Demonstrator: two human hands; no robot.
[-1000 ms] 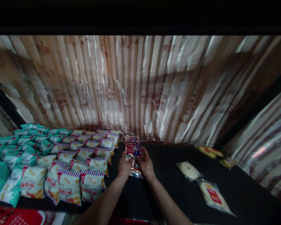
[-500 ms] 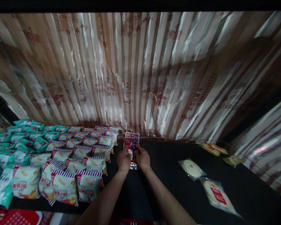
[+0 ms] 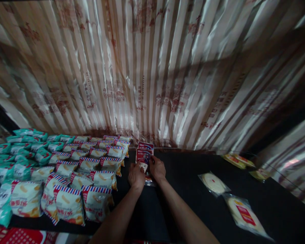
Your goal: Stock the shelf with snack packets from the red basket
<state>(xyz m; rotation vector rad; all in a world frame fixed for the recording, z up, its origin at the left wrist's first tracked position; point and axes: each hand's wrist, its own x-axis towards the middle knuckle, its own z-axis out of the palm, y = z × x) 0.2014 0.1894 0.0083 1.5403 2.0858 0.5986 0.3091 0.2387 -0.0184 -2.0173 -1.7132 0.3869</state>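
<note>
Head view, left fingers point(image 3: 134, 168), right fingers point(image 3: 154, 163) grasping red packets point(image 3: 143, 156), white lettering point(image 3: 143, 152) illegible

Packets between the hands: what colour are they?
The packets are mostly dark red, with blue; head view.

The person's left grip point(image 3: 136, 174) and right grip point(image 3: 157, 167) work close together, a narrow gap between them, backs of the hands mostly upward. Both have fingers bent inward; some fingertips are hidden. The right grip reaches slightly farther forward than the left. Behind each grip, the left wrist point(image 3: 138, 186) and right wrist point(image 3: 161, 180) lead back to a bare left forearm point(image 3: 118, 217) and right forearm point(image 3: 184, 211), which spread apart toward the body, elbows out of view.
</note>
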